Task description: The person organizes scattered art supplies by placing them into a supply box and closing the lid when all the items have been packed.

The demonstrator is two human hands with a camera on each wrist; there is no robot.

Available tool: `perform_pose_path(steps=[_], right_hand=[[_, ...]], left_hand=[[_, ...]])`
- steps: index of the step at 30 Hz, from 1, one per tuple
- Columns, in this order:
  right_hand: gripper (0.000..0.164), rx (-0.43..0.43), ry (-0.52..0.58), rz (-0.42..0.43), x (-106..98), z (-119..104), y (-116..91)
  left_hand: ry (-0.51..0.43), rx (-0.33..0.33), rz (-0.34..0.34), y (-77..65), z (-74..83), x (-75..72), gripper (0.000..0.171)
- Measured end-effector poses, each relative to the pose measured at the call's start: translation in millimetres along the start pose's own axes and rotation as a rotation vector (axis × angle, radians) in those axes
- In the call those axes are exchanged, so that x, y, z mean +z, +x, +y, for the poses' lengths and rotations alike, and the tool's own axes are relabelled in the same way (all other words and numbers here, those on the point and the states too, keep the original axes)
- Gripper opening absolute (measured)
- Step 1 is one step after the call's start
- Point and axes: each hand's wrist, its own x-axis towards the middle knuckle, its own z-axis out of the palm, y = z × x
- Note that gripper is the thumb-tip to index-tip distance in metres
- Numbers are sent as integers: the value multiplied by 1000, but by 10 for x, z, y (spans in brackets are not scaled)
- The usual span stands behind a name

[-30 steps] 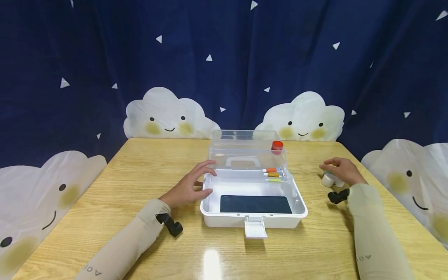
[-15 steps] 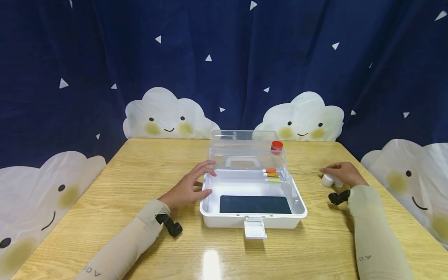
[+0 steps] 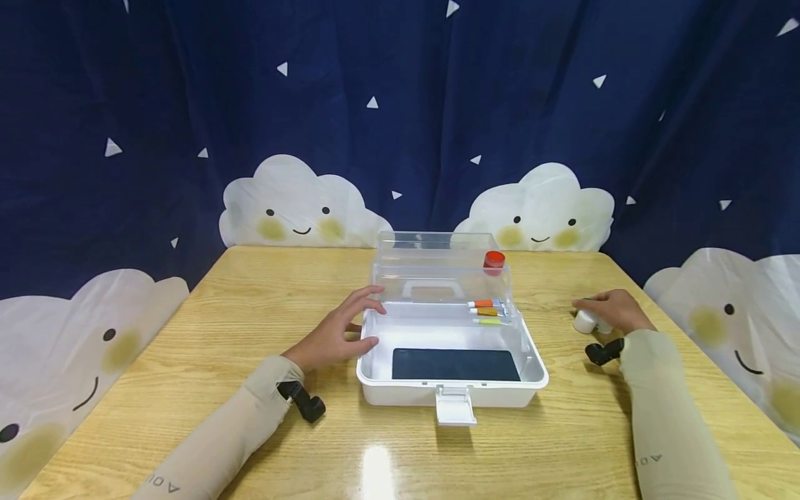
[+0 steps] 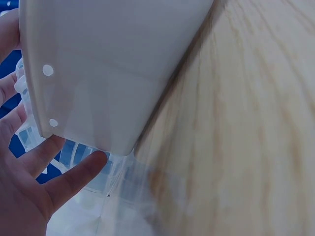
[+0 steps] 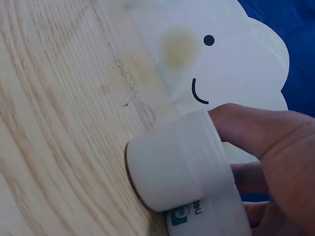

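Observation:
A white plastic case (image 3: pixel 453 394) with its clear lid (image 3: pixel 437 278) tipped back stands on the table. My left hand (image 3: pixel 337 330) rests at its left wall, some fingertips over the rim; in the left wrist view two straight fingers lie against the wall's outer end (image 4: pixel 98 88). Inside are a dark flat rectangle (image 3: pixel 456 364) and small paint tubes with orange (image 3: pixel 482 303), mustard (image 3: pixel 484 312) and lime (image 3: pixel 489 321) bodies. To the right, my right hand (image 3: pixel 615 310) grips among small white jars (image 3: pixel 585 321), thumb at the top of one jar (image 5: pixel 172 162); its fingers are partly hidden.
A red-topped pot (image 3: pixel 494 261) stands behind the clear lid. The case's front latch (image 3: pixel 455 406) hangs down. A second white jar (image 5: pixel 211 216) with green print sits beside the first. A dark blue curtain (image 3: pixel 412 118) with clouds borders the wooden table (image 3: pixel 294 278).
My right hand's raised fingers have come down onto the white jars and now stay there. The left hand and the case have not moved.

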Motion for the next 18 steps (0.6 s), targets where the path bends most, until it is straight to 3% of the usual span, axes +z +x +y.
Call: perform_pose_path(steps=[9,18], right_hand=[[87,-10,-6,-13,19,-27,-6],[92,2,1,-6,67,12,53]], left_hand=[[7,27,3,0,-13,1,39],[8,6,3,1,-5,12,40]])
